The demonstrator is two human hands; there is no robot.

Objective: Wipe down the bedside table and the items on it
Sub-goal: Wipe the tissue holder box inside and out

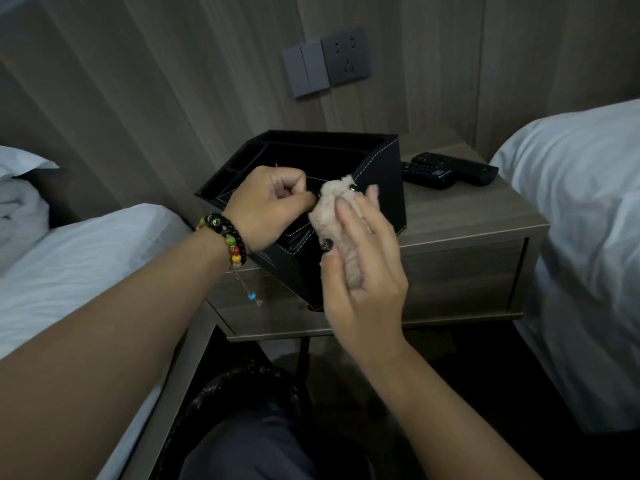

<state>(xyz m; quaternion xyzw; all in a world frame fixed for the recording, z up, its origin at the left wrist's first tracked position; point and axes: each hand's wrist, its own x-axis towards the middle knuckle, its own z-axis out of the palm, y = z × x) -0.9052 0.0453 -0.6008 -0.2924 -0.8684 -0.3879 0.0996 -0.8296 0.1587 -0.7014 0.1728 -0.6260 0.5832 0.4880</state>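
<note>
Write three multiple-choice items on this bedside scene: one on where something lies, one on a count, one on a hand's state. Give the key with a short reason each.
1. Where do the remote controls lie?
A. inside the black organizer box
B. on the bedside table, right of the box as the picture shows it
C. on the bed

2. How many remotes are on the bedside table?
A. one
B. two
C. four

3. What is the right hand doing?
A. holding a beige cloth
B. hanging idle and empty
C. pressing the wall switch

Key:
1 B: the remotes rest on the bare tabletop beside the black organizer box, not in it.
2 B: two dark handsets lie side by side.
3 A: its fingers wrap the beige cloth against the box's front rim, while the left hand pinches the cloth's edge.
</note>
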